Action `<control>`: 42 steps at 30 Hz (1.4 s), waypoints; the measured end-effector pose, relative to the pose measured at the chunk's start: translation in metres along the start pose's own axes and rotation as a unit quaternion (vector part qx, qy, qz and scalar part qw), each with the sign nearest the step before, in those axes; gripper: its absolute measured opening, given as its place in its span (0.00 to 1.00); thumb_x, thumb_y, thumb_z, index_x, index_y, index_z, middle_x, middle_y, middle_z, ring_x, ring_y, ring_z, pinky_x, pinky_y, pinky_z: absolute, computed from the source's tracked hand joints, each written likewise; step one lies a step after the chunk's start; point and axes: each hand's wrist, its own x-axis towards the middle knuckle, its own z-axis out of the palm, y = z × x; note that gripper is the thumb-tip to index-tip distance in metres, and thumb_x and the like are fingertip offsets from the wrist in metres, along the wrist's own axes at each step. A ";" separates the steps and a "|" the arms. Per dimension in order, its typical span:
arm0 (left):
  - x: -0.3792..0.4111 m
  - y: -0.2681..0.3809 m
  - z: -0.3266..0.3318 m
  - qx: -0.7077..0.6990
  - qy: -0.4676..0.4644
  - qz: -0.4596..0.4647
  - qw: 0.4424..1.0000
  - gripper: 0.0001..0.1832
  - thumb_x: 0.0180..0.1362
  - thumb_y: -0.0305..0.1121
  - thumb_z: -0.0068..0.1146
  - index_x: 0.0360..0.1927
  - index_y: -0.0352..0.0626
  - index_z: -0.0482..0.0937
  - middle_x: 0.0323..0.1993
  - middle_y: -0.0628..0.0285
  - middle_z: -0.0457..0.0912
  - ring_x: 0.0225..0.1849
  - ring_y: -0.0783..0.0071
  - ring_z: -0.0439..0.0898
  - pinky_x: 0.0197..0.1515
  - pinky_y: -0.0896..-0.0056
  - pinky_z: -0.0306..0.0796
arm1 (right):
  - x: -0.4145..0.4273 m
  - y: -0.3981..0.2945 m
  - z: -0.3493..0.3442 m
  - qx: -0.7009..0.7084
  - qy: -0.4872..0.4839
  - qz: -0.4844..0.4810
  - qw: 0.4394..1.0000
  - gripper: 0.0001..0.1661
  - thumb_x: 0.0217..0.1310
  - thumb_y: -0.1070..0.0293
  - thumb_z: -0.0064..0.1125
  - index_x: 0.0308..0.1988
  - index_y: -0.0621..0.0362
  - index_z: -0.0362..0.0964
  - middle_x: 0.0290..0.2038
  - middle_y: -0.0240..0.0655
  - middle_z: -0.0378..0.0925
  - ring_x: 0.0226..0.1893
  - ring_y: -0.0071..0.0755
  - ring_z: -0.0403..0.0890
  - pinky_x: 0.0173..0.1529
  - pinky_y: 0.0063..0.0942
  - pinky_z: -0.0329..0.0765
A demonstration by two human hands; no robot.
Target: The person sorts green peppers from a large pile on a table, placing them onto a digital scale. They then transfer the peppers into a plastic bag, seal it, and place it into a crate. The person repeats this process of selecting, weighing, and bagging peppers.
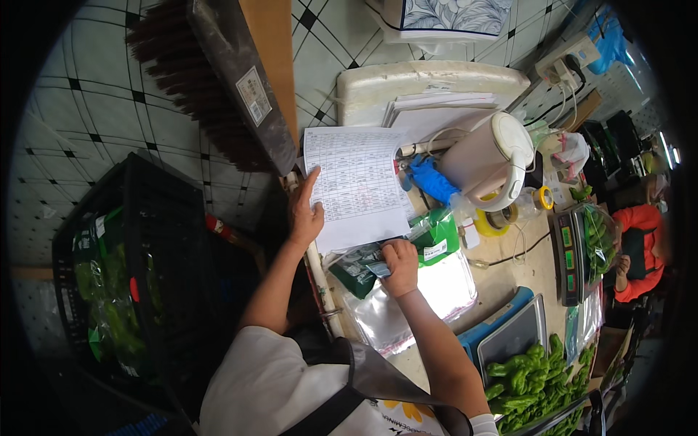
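A printed form sheet (357,188) with a table of small writing lies tilted before me. My left hand (307,212) grips its left edge, thumb and forefinger showing on the paper. Below the sheet, my right hand (401,264) is curled over a dark green plastic bag (354,272), with a small pale-blue piece (378,270) poking out beneath the fingers. A brighter green packet (436,237) with a white label lies just beyond that hand. Under it spreads a stack of clear, shiny plastic bags (431,297). The right fingertips are partly hidden.
A white electric kettle (480,158) stands beyond a blue crumpled plastic (433,180). To the right are a blue scale (518,327), green peppers (523,376) and another scale (570,261). A black crate (131,218) and brush (240,82) are left. A person (643,250) works at far right.
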 end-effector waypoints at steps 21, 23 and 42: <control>0.000 -0.001 0.000 0.000 0.007 0.002 1.000 0.44 0.43 0.11 0.49 0.70 0.49 0.64 0.55 0.48 0.75 0.54 0.47 0.75 0.59 0.56 0.67 | -0.001 0.001 0.002 -0.002 0.004 0.004 1.000 0.13 0.40 0.71 0.61 0.32 0.56 0.70 0.36 0.37 0.73 0.39 0.47 0.73 0.44 0.40 0.68; 0.000 -0.002 0.001 0.002 0.008 0.004 1.000 0.44 0.43 0.11 0.49 0.70 0.49 0.64 0.55 0.49 0.75 0.54 0.47 0.74 0.59 0.56 0.67 | -0.001 0.001 0.002 0.000 0.005 0.003 1.000 0.13 0.40 0.71 0.61 0.32 0.55 0.70 0.36 0.37 0.73 0.39 0.47 0.73 0.44 0.40 0.68; 0.000 0.001 -0.001 -0.013 -0.002 -0.005 1.000 0.40 0.44 0.11 0.49 0.66 0.45 0.66 0.54 0.48 0.76 0.57 0.47 0.74 0.60 0.55 0.67 | -0.002 0.001 0.001 0.002 -0.007 0.008 1.000 0.12 0.42 0.68 0.60 0.32 0.54 0.70 0.37 0.36 0.73 0.41 0.46 0.73 0.46 0.41 0.69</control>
